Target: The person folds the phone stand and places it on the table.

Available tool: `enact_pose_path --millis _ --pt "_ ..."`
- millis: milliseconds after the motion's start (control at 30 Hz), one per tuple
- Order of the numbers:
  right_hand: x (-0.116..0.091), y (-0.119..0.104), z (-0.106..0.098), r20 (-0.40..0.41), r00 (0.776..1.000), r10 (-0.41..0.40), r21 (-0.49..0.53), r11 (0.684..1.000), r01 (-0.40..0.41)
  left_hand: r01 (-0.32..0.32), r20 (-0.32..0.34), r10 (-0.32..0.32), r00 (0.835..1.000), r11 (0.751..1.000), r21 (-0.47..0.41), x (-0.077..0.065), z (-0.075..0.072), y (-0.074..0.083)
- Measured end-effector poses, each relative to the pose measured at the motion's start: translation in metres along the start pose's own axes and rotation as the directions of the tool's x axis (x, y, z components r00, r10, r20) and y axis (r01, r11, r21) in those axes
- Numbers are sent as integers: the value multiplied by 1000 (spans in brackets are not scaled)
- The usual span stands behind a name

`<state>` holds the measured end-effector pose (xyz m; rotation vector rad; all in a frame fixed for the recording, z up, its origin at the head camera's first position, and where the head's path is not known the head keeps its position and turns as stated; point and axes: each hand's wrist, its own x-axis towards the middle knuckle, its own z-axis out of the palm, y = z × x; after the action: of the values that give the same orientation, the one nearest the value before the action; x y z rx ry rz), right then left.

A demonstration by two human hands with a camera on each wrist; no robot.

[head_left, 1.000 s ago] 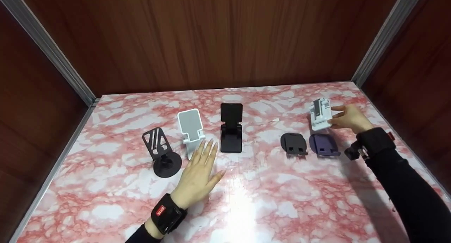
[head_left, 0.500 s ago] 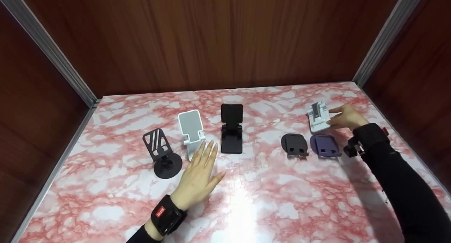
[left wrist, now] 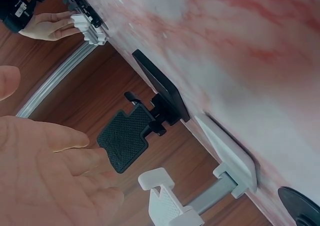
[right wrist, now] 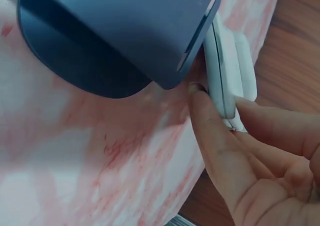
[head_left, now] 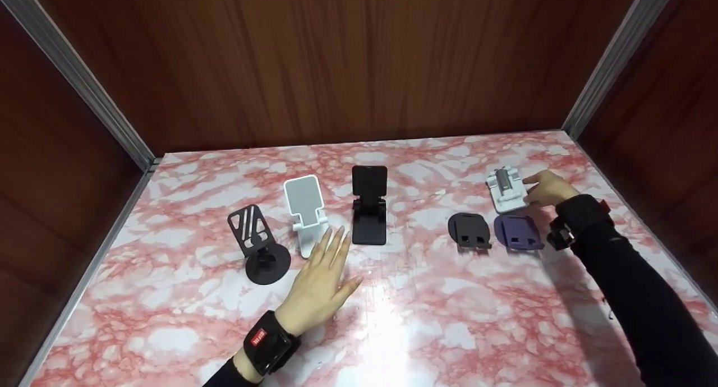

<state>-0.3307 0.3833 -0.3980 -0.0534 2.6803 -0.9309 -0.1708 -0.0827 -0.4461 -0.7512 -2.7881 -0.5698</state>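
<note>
A folded white phone stand (head_left: 505, 192) lies at the back right of the table, its grey post folded over the base. My right hand (head_left: 552, 188) pinches its right edge; in the right wrist view, thumb and fingers (right wrist: 215, 146) come to either side of the white stand (right wrist: 225, 71). Fingers straight and spread, my left hand (head_left: 317, 291) is palm down at the front of an unfolded white phone stand (head_left: 305, 207), overlapping its base in the head view. In the left wrist view, this palm (left wrist: 50, 176) holds nothing.
A black phone stand (head_left: 369, 204) stands unfolded at centre, and a black round-based one (head_left: 265, 262) at left. Just in front of the folded white stand lie a dark grey folded stand (head_left: 470, 230) and a purple one (head_left: 517, 232). Brown wooden panels (head_left: 359, 61) enclose the marbled table (head_left: 426, 319).
The folded white stand has gone from tilted up to lying flatter, moving slightly left and down with my right hand. My left hand has hardly moved.
</note>
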Motion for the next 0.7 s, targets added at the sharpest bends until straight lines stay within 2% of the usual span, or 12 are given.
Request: enact_pose_path --millis 200,700 --pt "4 4 -1 58 998 20 -55 998 -17 -8 8 8 1000 1000 17 0 -1 0" --pt "7 6 7 38 999 -21 -172 985 27 -16 8 16 1000 1000 4 0 1 -1"
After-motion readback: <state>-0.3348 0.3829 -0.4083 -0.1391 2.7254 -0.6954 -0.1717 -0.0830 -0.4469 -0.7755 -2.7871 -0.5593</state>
